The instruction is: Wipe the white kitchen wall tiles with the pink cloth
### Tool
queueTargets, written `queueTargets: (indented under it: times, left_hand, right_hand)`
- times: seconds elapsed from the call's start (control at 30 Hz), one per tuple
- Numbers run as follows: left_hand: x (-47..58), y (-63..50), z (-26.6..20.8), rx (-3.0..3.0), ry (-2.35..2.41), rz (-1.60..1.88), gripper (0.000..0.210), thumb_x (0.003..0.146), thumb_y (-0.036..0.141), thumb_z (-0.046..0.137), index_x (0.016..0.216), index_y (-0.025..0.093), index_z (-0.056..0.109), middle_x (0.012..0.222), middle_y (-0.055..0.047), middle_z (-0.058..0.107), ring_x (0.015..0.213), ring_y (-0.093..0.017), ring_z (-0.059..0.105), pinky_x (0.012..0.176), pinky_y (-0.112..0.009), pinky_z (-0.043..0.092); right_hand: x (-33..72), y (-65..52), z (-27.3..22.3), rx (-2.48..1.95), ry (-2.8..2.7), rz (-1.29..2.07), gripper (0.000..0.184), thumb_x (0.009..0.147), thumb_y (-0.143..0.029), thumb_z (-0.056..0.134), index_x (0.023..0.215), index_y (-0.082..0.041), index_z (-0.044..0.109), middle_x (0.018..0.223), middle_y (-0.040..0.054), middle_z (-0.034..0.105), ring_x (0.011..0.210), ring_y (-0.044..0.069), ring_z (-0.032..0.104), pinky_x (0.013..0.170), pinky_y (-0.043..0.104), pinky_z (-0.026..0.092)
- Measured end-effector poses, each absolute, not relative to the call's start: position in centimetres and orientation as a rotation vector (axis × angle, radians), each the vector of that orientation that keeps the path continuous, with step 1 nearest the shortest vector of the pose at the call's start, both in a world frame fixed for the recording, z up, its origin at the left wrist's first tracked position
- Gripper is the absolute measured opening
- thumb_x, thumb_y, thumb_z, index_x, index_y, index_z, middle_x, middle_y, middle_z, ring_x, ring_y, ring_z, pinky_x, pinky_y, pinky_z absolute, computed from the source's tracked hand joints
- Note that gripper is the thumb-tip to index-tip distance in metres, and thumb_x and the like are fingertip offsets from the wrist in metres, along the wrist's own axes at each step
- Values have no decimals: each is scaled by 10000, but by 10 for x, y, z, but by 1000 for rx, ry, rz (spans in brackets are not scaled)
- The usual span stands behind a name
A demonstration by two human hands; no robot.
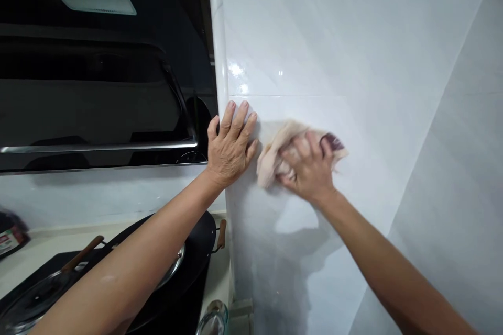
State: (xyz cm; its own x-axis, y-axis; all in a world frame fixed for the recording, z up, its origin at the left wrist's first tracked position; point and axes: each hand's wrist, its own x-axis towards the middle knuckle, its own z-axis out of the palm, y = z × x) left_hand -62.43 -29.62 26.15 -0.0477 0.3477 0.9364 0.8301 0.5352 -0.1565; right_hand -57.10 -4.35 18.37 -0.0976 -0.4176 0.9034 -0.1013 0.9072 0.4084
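My right hand [310, 167] presses a crumpled cream cloth [271, 159] with a dark purple patch flat against the glossy white tiled wall [353, 73]. The hand and cloth are slightly blurred. To the left of it, my left hand [231, 144] lies against the wall's edge with its fingers spread, holding nothing. Its fingertips rest near the pale rounded corner trim [219, 26]. A narrow gap separates the left hand from the cloth.
A black range hood [94, 99] with a lamp panel juts out at the left. Under my left arm, a large black wok [196, 246] with wooden handles stands on the stove. A lidded pan [39, 298], a dark bottle [11, 233] and a glass jar [214, 319] are nearby.
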Motion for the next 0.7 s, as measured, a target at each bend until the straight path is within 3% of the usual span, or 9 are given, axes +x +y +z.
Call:
queueTargets:
  times: [0.13, 0.27, 0.47, 0.6, 0.7]
  left_hand:
    - [-622, -295, 262, -990, -1669, -532, 615, 1021, 541, 512, 1566, 259, 481, 1735, 15, 327, 1663, -264, 151, 1355, -540, -11]
    - [-621, -293, 263, -970, -1645, -571, 606, 974, 495, 597, 1533, 271, 528, 1729, -10, 349, 1658, -300, 176, 1356, -547, -7]
    - [-619, -285, 261, -892, -1647, -506, 674, 954, 495, 652, 1566, 276, 473, 1738, -59, 335, 1660, -337, 166, 1335, -588, -17]
    - [-613, -273, 256, -728, -1677, -354, 847, 935, 678, 604, 1626, 251, 363, 1758, -143, 253, 1659, -403, 108, 1300, -677, 34]
    - [-611, -267, 253, -665, -1666, -275, 892, 953, 717, 534, 1663, 242, 279, 1756, -171, 236, 1654, -422, 110, 1277, -708, 82]
  right_hand:
    - [-566, 21, 249, 74, -1690, -175, 758, 941, -633, 495, 1594, -253, 439, 1690, 125, 307, 1596, 415, 159, 1239, 680, 165]
    - [-559, 98, 259, -214, -1627, 14, 795, 985, -578, 370, 1653, -152, 306, 1713, 201, 216, 1589, 413, 155, 1207, 686, 179]
    - [-563, 157, 189, -494, -1493, 246, 874, 995, -686, 286, 1644, -103, 319, 1672, 271, 275, 1571, 428, 212, 1185, 672, 224]
    - [-570, 98, 135, -539, -1400, 265, 837, 1032, -664, 266, 1632, -83, 323, 1652, 284, 307, 1545, 475, 268, 1147, 753, 275]
    - [-569, 28, 97, -386, -1467, 186, 799, 1052, -596, 275, 1666, -85, 242, 1645, 289, 313, 1569, 478, 223, 1151, 780, 261]
